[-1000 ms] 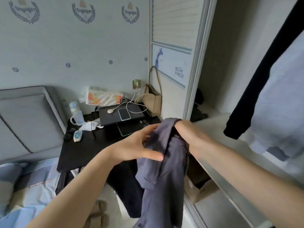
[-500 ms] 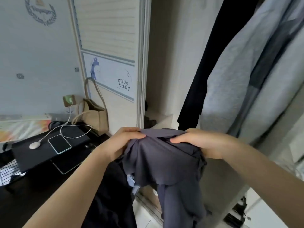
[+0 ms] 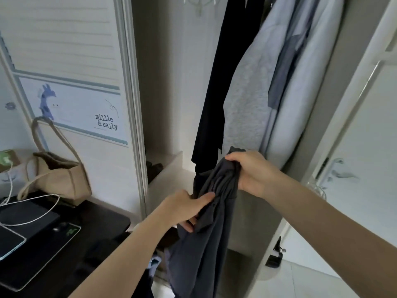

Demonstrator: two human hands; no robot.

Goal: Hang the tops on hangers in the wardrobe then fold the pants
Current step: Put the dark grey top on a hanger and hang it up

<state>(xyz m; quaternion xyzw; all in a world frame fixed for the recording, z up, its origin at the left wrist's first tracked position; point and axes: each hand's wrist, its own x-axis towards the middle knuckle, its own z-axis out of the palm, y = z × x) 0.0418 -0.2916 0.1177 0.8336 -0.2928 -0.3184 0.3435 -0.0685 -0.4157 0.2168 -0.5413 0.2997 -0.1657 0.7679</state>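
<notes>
Right hand [image 3: 250, 173] clenched on bunched upper end of grey top [image 3: 206, 233], fingers wrapped over fabric, small edge poking up past knuckles. Left hand [image 3: 184, 206] lower, pinching same top: thumb across front, fingers curled behind a fold. Top held in the air in front of open wardrobe [image 3: 171, 87], not on a hanger; rest of it hanging straight down from both hands, lower end out of view.

Behind top, inside wardrobe: black garment [image 3: 217, 78] hanging leftmost, light grey garment [image 3: 247, 89] beside it, blue-grey one [image 3: 285, 67] and a paler one [image 3: 311, 67] further right. Right hand just in front of lower edge of light grey garment; contact cannot tell. Pale hangers [image 3: 198, 3] at top edge, partly cut off, count cannot tell. Low shelf [image 3: 167, 168] in wardrobe left of hands, dark item on it, too dim to identify.

Left: sliding door [image 3: 71, 61] with "millie & sally" print. Beige bag [image 3: 58, 175] against it, on black desk [image 3: 96, 233]. White cable [image 3: 32, 214] across dark devices on desk. Right: white door [image 3: 365, 147] with handle.
</notes>
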